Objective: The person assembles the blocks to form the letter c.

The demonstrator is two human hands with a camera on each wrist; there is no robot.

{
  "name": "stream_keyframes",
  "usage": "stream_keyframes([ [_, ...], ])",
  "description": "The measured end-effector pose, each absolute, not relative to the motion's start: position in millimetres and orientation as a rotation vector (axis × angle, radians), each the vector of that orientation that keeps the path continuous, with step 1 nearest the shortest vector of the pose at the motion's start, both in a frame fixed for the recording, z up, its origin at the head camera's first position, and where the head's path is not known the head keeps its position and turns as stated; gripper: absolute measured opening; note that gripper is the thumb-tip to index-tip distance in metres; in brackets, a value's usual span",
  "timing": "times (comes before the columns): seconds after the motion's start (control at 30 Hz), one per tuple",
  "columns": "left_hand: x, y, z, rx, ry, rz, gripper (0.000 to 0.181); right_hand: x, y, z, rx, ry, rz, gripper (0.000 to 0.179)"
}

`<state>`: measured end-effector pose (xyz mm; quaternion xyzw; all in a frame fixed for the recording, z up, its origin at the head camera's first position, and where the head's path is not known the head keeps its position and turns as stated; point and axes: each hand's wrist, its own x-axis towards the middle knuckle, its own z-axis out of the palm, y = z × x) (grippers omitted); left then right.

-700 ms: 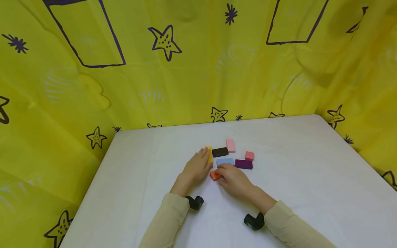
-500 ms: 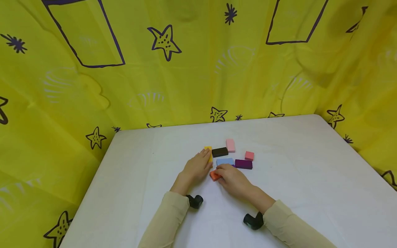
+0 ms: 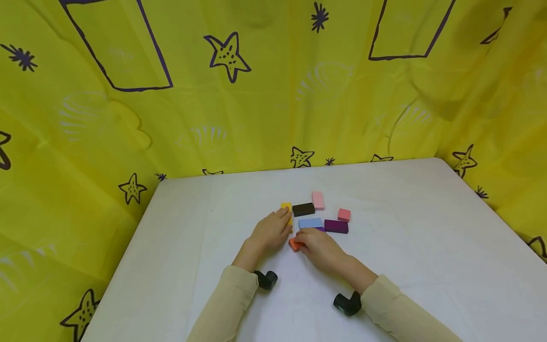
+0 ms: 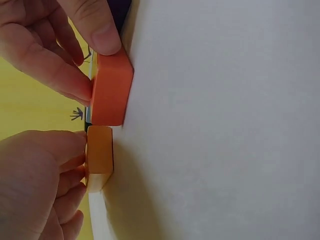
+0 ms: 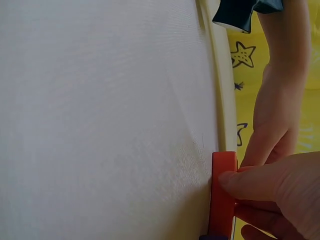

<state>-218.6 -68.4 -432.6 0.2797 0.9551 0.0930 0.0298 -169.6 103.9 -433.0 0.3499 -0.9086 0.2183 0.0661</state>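
My left hand [image 3: 268, 232] rests its fingers on a yellow block [image 3: 286, 206], with the thumb beside the block's near end. Part of that block is covered by the fingers. My right hand [image 3: 321, 249] pinches an orange block [image 3: 293, 244] between thumb and fingers. In the left wrist view the orange block [image 4: 111, 92] lies end to end with the yellow block [image 4: 100, 150], at most a thin gap apart. A light blue block [image 3: 310, 223] lies just beyond my right hand, with a purple block [image 3: 320, 229] mostly hidden at its near side.
Beyond the hands lie a black block [image 3: 303, 209] and a pink block [image 3: 318, 200], close together. A dark purple block [image 3: 336, 226] and a small coral block [image 3: 344, 214] are to the right. The white table [image 3: 427, 213] meets a yellow curtain [image 3: 265, 118] at the back.
My left fingers have drawn back slightly, showing more of the yellow block. My right hand has shifted slightly, still pinching the orange block. The other blocks keep their places.
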Motion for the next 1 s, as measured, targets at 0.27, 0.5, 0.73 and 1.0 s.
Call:
stream_keyframes([
  [0.27, -206.2, -68.1, -430.5, 0.812, 2.935, 0.292, 0.048, -160.7, 105.7, -426.9, 1.059, -2.784, 0.670, 0.012],
  [0.5, -192.9, -68.6, -429.7, 0.816, 2.959, 0.263, 0.047, -150.0, 105.8, -422.7, 1.060, -2.819, 0.707, 0.016],
  [0.73, -178.8, -66.4, -432.3, 0.803, 2.994, 0.302, 0.047, -139.8, 106.8, -423.7, 1.106, -2.762, 0.713, 0.013],
  [1.0, -164.8, -64.6, -431.9, 0.806, 3.027, 0.305, 0.046, -131.3, 107.2, -422.9, 1.106, -2.747, 0.721, 0.010],
])
